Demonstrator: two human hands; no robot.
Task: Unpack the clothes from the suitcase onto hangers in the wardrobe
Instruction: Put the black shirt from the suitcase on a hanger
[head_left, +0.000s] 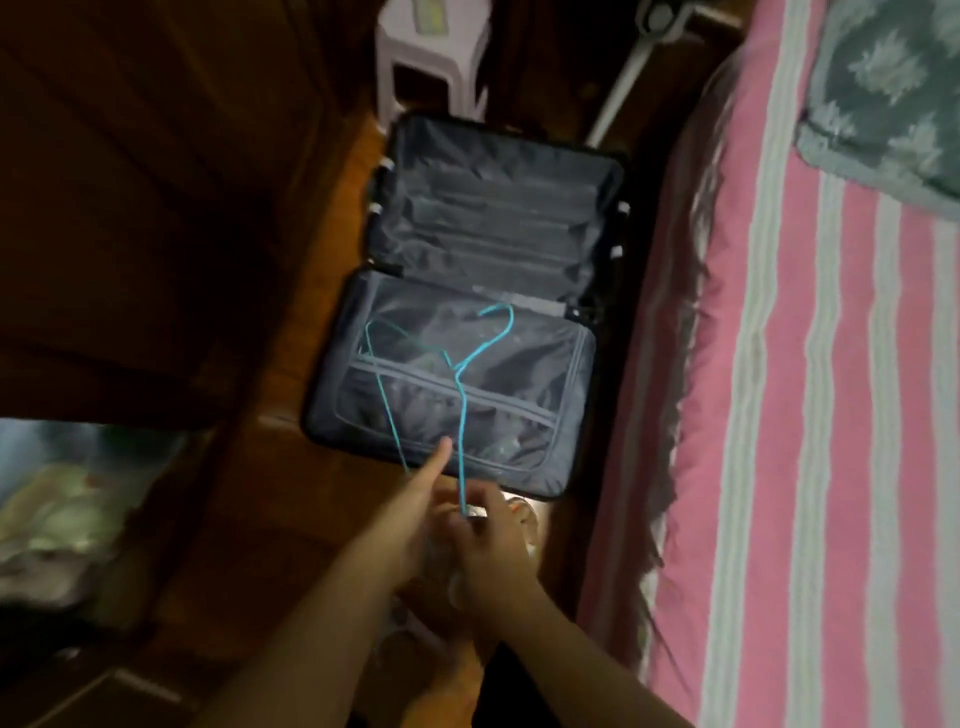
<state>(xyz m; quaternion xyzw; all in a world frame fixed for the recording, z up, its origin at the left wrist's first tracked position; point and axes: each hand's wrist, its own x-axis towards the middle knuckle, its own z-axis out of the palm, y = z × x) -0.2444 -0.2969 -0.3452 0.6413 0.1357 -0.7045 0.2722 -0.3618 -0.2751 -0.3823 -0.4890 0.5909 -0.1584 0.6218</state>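
Right hand pinching teal hanger, hook pointing away over open suitcase, left hand forefinger extended

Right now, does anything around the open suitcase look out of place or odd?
Only the hanger: the thin blue wire looks bent out of its usual triangle, long and narrow, hook skewed sideways. Both hands grip its lower end above the suitcase, which lies open on the floor beside the bed. Nothing looks spilled.
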